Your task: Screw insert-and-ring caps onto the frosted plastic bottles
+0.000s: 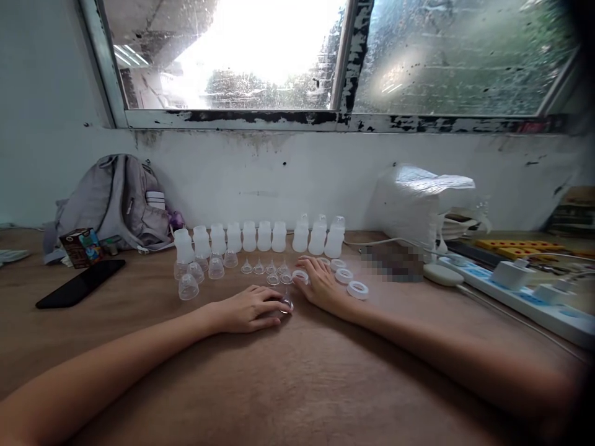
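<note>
My left hand (251, 310) lies low over the table, its fingers closed around the edge of a clear silicone bottle nipple (287, 305). To its right, my right hand (320, 286) has its thumb and fingers at a white bottle collar ring (300, 276); its palm side is hidden. Several more clear nipples (259, 268) stand just beyond my left hand. More collar rings (357, 290) lie to the right of my right hand. Clear dome caps (188, 287) are grouped on the left. Behind them stands a row of frosted baby bottles (249, 236), with three capped bottles (318, 235) at its right end.
A black phone (81, 284), a small drink carton (82, 246) and a grey backpack (114, 201) are at left. On the right are a white power strip (515, 291) with plugs and cables, a round white device (443, 275) and a plastic bag (409, 201). A wall with a window stands behind.
</note>
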`<state>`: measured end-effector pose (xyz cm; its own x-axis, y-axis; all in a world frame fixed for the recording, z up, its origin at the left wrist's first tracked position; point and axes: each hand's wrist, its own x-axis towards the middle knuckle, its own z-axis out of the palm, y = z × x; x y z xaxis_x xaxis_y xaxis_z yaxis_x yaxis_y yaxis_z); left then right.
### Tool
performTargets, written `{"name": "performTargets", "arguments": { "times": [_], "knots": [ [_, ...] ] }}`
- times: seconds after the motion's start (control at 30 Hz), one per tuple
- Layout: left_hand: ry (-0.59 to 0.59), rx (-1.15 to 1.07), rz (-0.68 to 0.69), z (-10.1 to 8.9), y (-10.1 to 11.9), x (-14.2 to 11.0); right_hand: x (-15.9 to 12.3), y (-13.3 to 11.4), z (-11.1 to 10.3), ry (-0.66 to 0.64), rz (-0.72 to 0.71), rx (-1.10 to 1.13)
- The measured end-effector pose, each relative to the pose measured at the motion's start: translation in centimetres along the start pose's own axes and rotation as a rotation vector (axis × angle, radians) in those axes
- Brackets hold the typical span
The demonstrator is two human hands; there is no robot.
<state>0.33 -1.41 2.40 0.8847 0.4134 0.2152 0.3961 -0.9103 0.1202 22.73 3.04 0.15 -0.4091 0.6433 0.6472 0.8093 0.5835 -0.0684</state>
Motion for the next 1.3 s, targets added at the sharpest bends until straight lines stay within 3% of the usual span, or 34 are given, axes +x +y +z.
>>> {"name": "performTargets", "arguments": {
  "times": [0.13,0.23,0.33,0.4,0.5,0.57,0.63,0.83,1.03,1.3],
  "knots": [
    [0.063,-0.043,0.018,-0.1,0.2,-0.1,-0.2,0.2,0.5,-0.033,0.023,-0.065],
    [0.140,-0.090,0.012,0.0,0.4,-0.2,-0.4,0.1,0.2,0.133,0.050,0.076],
    [0.257,-0.107,-0.119,0.4,0.3,-0.3,-0.9,-0.5,-0.5,0.266,-0.101,0.278],
    [0.343,-0.100,-0.224,0.6,0.2,-0.4,-1.1,-1.3,-1.0,0.198,-0.237,0.359],
    [0.411,-0.098,-0.271,0.8,0.0,-0.5,-1.1,-2.5,-1.8,-0.099,-0.333,0.390],
    [0.393,-0.100,-0.229,0.7,0.0,-0.5,-0.9,-3.0,-2.1,-0.274,-0.345,0.383],
    [0.347,-0.104,-0.168,0.6,0.1,-0.4,-0.7,-3.3,-2.3,-0.336,-0.344,0.387],
    [0.274,-0.121,-0.121,0.4,0.1,-0.3,-0.6,-2.9,-2.0,-0.213,-0.295,0.410],
    [0.353,-0.177,-0.188,1.0,-0.4,-0.4,-1.2,-2.7,-1.3,-0.072,-0.184,0.480],
    [0.284,-0.204,-0.179,0.8,0.2,-0.6,-2.4,-4.5,-1.5,-0.108,-0.232,0.547]
  ]
}}
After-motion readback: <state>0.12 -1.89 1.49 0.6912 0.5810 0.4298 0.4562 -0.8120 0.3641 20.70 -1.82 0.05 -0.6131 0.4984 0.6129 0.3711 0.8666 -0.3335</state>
